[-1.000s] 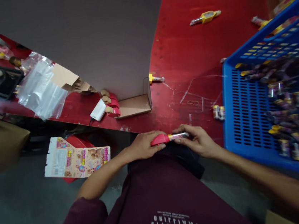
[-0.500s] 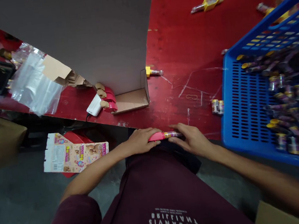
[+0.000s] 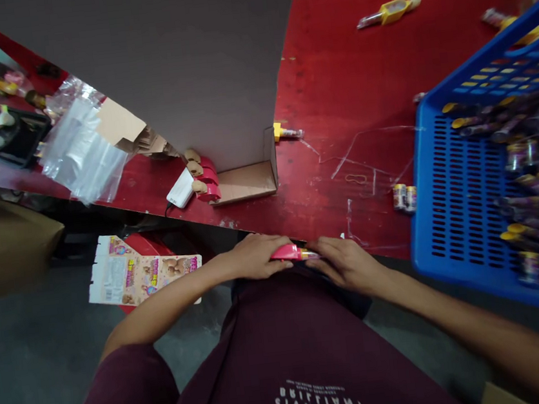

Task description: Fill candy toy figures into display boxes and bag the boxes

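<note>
Close to my waist, just in front of the table edge, both my hands are on one slim pink toy with a candy tube (image 3: pixel 289 251). The fingers of my left hand (image 3: pixel 256 256) wrap its pink end. My right hand (image 3: pixel 347 263) grips the tube end, where a yellow rim shows and the tip is hidden by the fingers. Beyond my left hand, several pink toys with brown heads (image 3: pixel 208 188) sit against a shallow cardboard tray (image 3: pixel 248 183) on the red table (image 3: pixel 329 211).
A blue basket (image 3: pixel 421 230) with several yellow-capped tubes stands at right. Two short tubes (image 3: pixel 404 197) lie beside it. A large grey board (image 3: pixel 176 63) rises at centre. Plastic bags (image 3: pixel 86 155), a white device (image 3: pixel 180 188) and a printed card sheet (image 3: pixel 136 272) are at left.
My right hand has closed further over the tube, so less of it shows. The whole view has shifted slightly, and the left hand keeps its grip on the pink end.
</note>
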### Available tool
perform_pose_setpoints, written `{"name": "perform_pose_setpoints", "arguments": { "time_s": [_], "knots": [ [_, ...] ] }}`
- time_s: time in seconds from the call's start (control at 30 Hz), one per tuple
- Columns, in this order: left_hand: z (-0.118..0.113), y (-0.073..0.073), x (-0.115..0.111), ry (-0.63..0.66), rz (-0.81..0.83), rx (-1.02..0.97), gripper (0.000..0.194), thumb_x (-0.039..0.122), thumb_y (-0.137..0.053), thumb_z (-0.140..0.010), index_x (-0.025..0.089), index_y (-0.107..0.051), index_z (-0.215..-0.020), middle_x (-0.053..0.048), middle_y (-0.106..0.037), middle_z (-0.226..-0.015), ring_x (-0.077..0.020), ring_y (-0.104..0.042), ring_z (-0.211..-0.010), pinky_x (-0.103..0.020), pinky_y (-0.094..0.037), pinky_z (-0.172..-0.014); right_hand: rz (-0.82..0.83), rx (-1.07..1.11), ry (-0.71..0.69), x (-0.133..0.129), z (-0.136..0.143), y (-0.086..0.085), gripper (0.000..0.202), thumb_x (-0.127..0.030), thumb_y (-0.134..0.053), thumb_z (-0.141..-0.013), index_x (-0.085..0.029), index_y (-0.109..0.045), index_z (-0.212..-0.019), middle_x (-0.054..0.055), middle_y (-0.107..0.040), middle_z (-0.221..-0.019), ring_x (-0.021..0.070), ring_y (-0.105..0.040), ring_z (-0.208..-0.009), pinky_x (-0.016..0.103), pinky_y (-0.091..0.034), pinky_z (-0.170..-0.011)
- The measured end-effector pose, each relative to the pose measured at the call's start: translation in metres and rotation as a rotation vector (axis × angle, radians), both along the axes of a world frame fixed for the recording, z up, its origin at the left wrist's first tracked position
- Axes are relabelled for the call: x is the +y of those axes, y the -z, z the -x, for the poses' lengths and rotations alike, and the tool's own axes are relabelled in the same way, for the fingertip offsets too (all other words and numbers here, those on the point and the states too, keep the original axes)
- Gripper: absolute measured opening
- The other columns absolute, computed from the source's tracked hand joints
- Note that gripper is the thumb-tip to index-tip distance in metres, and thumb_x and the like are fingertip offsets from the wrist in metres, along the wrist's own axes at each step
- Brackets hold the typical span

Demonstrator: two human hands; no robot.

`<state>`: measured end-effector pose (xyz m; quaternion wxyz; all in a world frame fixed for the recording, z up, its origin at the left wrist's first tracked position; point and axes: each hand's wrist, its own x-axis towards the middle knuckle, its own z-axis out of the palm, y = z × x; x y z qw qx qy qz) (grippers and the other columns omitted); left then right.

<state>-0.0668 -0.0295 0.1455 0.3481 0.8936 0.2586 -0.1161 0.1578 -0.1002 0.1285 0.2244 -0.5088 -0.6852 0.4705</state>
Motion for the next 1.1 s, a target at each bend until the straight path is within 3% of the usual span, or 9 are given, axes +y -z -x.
{"name": "perform_pose_setpoints", "arguments": {
  "time_s": [0.17, 0.33, 0.43, 0.53, 0.67, 0.77, 0.9, 1.0, 1.1],
  "knots": [
    [-0.003, -0.010, -0.004, 0.101, -0.115, 0.116, 0.036, 0.038, -0.052, -0.092, 0.020, -0.054, -0.123, -0.007, -0.065, -0.115, -0.0241, -0.067, -0.093, -0.035, -0.051, -0.076, 0.607, 0.240, 0.008, 0.003, 0.007, 0.008, 0.056, -0.072, -0.047, -0.083, -0.019, -0.049, -0.065, -0.006, -0.040, -0.049, 0.0073, -0.032, -0.041, 0.023, -0.025, -0.040],
    [-0.001, -0.010, -0.004, 0.132, -0.172, 0.107, 0.034, 0.034, -0.053, -0.092, 0.020, -0.054, -0.122, -0.008, -0.066, -0.114, -0.0243, -0.068, -0.093, -0.034, -0.051, -0.074, 0.995, 0.399, 0.031, 0.007, 0.008, 0.016, 0.062, -0.077, -0.055, -0.074, -0.015, -0.059, -0.081, -0.010, -0.033, -0.045, 0.0038, -0.017, -0.034, 0.021, -0.017, -0.033],
    [0.003, -0.003, -0.001, 0.105, -0.183, 0.098, 0.038, 0.033, -0.054, -0.091, 0.021, -0.051, -0.127, -0.008, -0.065, -0.115, -0.0254, -0.068, -0.094, -0.036, -0.052, -0.075, 0.761, 0.221, -0.009, 0.011, 0.006, 0.012, 0.064, -0.075, -0.043, -0.083, -0.014, -0.062, -0.083, -0.003, -0.046, -0.050, 0.0083, -0.033, -0.037, 0.024, -0.032, -0.036],
    [0.003, 0.003, 0.004, -0.019, -0.122, 0.119, 0.042, 0.039, -0.055, -0.091, 0.020, -0.049, -0.127, -0.009, -0.062, -0.120, -0.0266, -0.066, -0.099, -0.038, -0.052, -0.080, 0.077, -0.098, -0.063, 0.015, 0.009, 0.004, 0.057, -0.062, -0.041, -0.091, -0.013, -0.065, -0.106, 0.013, -0.066, -0.087, 0.0233, -0.062, -0.075, 0.038, -0.053, -0.067],
    [-0.002, 0.000, 0.009, -0.175, -0.053, 0.104, 0.049, 0.038, -0.061, -0.085, 0.013, -0.048, -0.126, -0.013, -0.060, -0.125, -0.0281, -0.064, -0.108, -0.038, -0.052, -0.087, -0.511, -0.297, -0.200, 0.018, 0.026, 0.000, 0.062, -0.041, -0.045, -0.097, -0.014, -0.029, -0.150, 0.020, -0.057, -0.125, 0.0293, -0.059, -0.107, 0.045, -0.053, -0.087],
    [0.002, -0.009, 0.010, -0.266, -0.062, 0.068, 0.050, 0.037, -0.062, -0.084, 0.012, -0.048, -0.125, -0.014, -0.060, -0.124, -0.0282, -0.063, -0.110, -0.039, -0.052, -0.089, -0.587, -0.331, -0.226, 0.024, 0.038, 0.006, 0.060, -0.030, -0.040, -0.099, -0.015, -0.019, -0.153, 0.016, -0.060, -0.106, 0.0254, -0.061, -0.090, 0.038, -0.055, -0.075],
    [0.021, -0.003, 0.006, -0.609, -0.367, -0.136, 0.045, 0.037, -0.052, -0.091, 0.014, -0.046, -0.129, -0.013, -0.057, -0.130, -0.0252, -0.055, -0.122, -0.042, -0.047, -0.102, -0.520, -0.291, -0.048, 0.044, 0.027, 0.008, 0.044, -0.032, -0.044, -0.097, -0.015, -0.043, -0.138, 0.009, -0.059, -0.088, 0.0228, -0.058, -0.075, 0.035, -0.052, -0.066],
    [0.027, 0.030, 0.005, -0.754, -0.536, -0.237, 0.039, 0.034, -0.036, -0.098, 0.013, -0.050, -0.128, -0.014, -0.058, -0.129, -0.0225, -0.051, -0.125, -0.043, -0.042, -0.108, -0.403, -0.154, 0.286, 0.068, 0.016, 0.001, 0.028, -0.036, -0.055, -0.090, -0.020, -0.054, -0.113, 0.006, -0.059, -0.088, 0.0212, -0.058, -0.075, 0.034, -0.050, -0.067],
    [0.019, 0.076, 0.011, -0.638, -0.550, -0.165, 0.051, 0.040, -0.041, -0.097, 0.009, -0.046, -0.136, -0.018, -0.049, -0.142, -0.0292, -0.039, -0.138, -0.049, -0.032, -0.115, -0.402, -0.024, 0.429, 0.098, 0.027, -0.007, 0.029, -0.039, -0.064, -0.082, -0.022, -0.051, -0.102, 0.005, -0.060, -0.091, 0.0220, -0.058, -0.081, 0.037, -0.049, -0.073]
  ]
}}
